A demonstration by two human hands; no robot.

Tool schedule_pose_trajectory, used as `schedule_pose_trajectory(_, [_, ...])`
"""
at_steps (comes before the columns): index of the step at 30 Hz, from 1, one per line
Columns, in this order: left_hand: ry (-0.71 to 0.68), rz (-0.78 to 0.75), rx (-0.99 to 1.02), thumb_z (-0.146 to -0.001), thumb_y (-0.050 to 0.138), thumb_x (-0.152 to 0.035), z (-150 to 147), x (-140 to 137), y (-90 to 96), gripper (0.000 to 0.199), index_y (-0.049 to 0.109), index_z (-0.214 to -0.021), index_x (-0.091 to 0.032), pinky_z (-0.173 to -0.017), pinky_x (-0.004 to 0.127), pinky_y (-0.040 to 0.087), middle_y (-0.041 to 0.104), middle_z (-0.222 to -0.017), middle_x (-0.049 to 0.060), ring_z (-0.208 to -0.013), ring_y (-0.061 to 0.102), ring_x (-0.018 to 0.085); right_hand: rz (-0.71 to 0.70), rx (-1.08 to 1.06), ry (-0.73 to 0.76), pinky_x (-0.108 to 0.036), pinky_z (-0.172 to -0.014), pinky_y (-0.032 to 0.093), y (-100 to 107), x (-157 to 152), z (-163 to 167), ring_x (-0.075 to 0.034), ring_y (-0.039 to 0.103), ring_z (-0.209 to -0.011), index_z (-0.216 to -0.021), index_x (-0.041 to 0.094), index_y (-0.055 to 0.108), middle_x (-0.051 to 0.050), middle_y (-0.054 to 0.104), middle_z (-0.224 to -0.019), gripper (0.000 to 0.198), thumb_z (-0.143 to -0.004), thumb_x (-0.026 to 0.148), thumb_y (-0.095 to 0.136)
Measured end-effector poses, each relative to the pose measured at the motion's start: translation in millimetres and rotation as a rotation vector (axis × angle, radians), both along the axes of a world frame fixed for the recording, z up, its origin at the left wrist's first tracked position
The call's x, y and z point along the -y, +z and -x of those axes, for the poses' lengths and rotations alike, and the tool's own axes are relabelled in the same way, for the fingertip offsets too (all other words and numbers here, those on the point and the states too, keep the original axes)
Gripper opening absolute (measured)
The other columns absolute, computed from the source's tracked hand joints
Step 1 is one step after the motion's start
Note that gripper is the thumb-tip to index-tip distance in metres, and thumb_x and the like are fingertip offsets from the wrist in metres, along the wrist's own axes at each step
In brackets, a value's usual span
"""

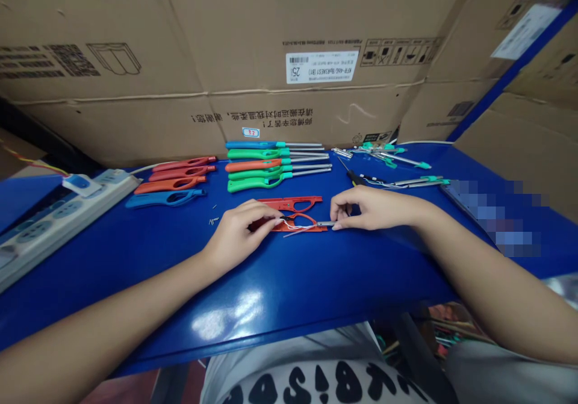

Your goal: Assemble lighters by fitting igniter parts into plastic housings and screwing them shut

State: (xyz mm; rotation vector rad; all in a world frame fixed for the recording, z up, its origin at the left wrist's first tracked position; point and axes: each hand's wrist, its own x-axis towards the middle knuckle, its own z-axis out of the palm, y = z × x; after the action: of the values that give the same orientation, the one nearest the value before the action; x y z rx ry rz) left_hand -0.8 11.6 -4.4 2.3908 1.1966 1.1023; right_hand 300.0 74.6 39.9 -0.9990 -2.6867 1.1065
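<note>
- red casing half [295,224]: lies on the counter [325,289] between the two hands, its looped end toward the right.
- white wires [295,226] and metal rod [324,224]: the wires trail over this half — the rod extends from its right end.
- left hand [246,226]: thumb and fingertips brought together at the left end of the white wires, over the casing; the exact grip there is too small to make out.
- right hand [372,208]: thumb and forefinger clamped on the right end of the metal rod.
- second red casing half [282,203]: just behind the first, roughly parallel to it.
- small metal pins [214,221]: scattered to the left of the left hand.
- assembled lighters [259,183]: blue, green and orange, in a row farther back, metal tubes pointing right.
- loose casings [165,198]: red, orange and blue, stacked in a row to the left.
- screwdriver [354,177]: behind the right hand — near rods with teal ends [418,182].
- power strip [56,218]: at far left.
- cardboard [158,115]: upright behind everything, with inverted print.
</note>
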Motion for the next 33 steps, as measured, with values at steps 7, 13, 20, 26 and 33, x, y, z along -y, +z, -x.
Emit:
schedule_pose_trajectory(7, [-0.027,-0.036,-0.004,-0.096,0.066,-0.027,0,-3,-1.6,0.013,0.076,-0.096,-0.018,-0.077,0.03,0.057,0.077,-0.092,0.006,-0.084,0.07,0.018,-0.156,0.0,0.084,-0.028,-0.071,0.046,1,2,3,-0.016,0.062,-0.077,-0.088,0.018,0.072,-0.005,0.069,-0.086,0.019,-0.093,0.034,0.063])
schedule_pose_trajectory(13, [-0.035,-0.021,-0.017,-0.096,0.065,-0.027,-1,-6,-3.1,0.013,0.076,-0.097,-0.02,-0.083,0.034,0.057,0.077,-0.094,0.006,-0.089,0.07,0.02,-0.312,0.091,0.107,-0.03,-0.075,0.045,3,6,7,-0.019,0.063,-0.083,-0.089,0.018,0.073,-0.006,0.069,-0.09,0.013,-0.093,0.023,0.061])
schedule_pose_trajectory(20, [-0.047,-0.001,-0.008,-0.095,0.066,-0.025,-1,-4,-3.4,0.012,0.076,-0.098,-0.019,-0.083,0.033,0.058,0.077,-0.095,0.006,-0.09,0.071,0.02,-0.488,0.235,0.121,-0.031,-0.074,0.043,8,17,12,-0.021,0.065,-0.085,-0.086,0.019,0.073,-0.007,0.07,-0.09,0.02,-0.093,0.016,0.055])
schedule_pose_trajectory(26, [-0.066,-0.044,-0.024,-0.095,0.066,-0.021,1,-4,-6.9,0.012,0.077,-0.1,-0.018,-0.081,0.032,0.057,0.077,-0.094,0.007,-0.089,0.07,0.019,-0.639,0.363,0.166,-0.031,-0.074,0.041,12,24,18,-0.021,0.063,-0.083,-0.076,0.017,0.07,-0.007,0.068,-0.081,0.026,-0.094,0.012,0.052])
schedule_pose_trajectory(33, [-0.121,-0.128,-0.042,-0.094,0.067,-0.016,1,-3,-7.1,0.013,0.076,-0.102,-0.017,-0.082,0.03,0.058,0.077,-0.096,0.006,-0.09,0.07,0.018,-0.659,0.489,0.17,-0.032,-0.073,0.039,17,29,22,-0.022,0.065,-0.085,-0.077,0.016,0.07,-0.007,0.069,-0.084,0.026,-0.095,0.012,0.052])
